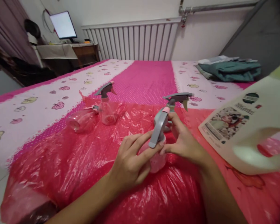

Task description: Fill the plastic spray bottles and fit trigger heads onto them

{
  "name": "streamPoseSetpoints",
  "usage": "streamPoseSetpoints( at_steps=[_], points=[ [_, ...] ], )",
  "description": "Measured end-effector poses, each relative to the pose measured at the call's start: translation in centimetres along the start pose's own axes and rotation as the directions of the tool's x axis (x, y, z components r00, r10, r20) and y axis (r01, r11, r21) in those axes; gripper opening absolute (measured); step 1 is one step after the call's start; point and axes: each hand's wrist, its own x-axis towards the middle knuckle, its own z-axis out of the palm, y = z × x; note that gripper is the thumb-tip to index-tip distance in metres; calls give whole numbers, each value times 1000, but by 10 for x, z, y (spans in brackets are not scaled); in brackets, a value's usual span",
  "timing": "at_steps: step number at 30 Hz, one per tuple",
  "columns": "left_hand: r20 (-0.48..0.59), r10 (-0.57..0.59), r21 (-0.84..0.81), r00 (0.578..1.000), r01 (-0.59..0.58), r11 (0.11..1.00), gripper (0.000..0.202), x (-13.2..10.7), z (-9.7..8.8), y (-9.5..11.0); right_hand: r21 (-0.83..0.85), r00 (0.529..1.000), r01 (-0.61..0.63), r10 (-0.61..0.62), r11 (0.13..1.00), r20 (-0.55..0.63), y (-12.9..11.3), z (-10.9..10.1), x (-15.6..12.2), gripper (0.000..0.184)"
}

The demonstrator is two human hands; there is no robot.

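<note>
A clear pinkish spray bottle [158, 163] stands before me, tilted slightly, its grey trigger head [159, 129] tipped with a pink nozzle. My left hand [132, 157] is closed around the bottle's body. With thumb and fingers, my right hand [185, 141] grips the same bottle near its collar; part of the grip is hidden behind the head. Just behind stands a greenish spray bottle [170, 109], partly covered by my right hand. Further left, another pink spray bottle [107, 113] is upright, and one more spray bottle [81, 119] lies on its side.
Red plastic sheeting [84, 158] lies crumpled over the patterned bedspread [151, 74]. A large white jug [238, 146] with a handle leans at the right. Folded clothes [231, 70] rest at the back right. Beyond are a radiator [133, 42] and a desk with a monitor [63, 25].
</note>
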Motion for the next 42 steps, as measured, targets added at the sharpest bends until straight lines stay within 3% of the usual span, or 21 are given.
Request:
streamPoseSetpoints(
  at_steps=[4, 11, 19, 26, 30, 36, 42],
  points=[
    [3, -15, -10, 1000, 15, 1000, 49, 0, -1, -2, 50, 998, 18, -21, 999, 58, -10, -12, -1, 77],
    [6, 12, -35, 1000, -12, 999, 54, 2, -1, -2, 48, 995, 101, -102, 994, 8, -18, -26, -4, 25],
    [5, -32, -43, 999, 32, 999, 57, -2, -1, -4, 69, 999, 24, -21, 997, -40, -14, -11, 1, 47],
    [84, -27, -11, 996, 28, 1000, 63, 0, -2, -4, 94, 994, 102, -105, 990, 26, -17, -10, 0, 29],
    [100, -41, -17, 994, 43, 999, 61, 2, -5, -3, 98, 994, 84, -90, 992, 56, -15, -14, -4, 32],
    [74, -7, -42, 997, 10, 999, 60, 5, -6, -3, 371, 993, 100, -117, 923, 24, -14, -16, -5, 60],
    [75, -14, -21, 997, 15, 1000, 60, 6, -5, -2, 357, 984, 154, -174, 921, 24, -18, -9, -2, 32]
  ],
)
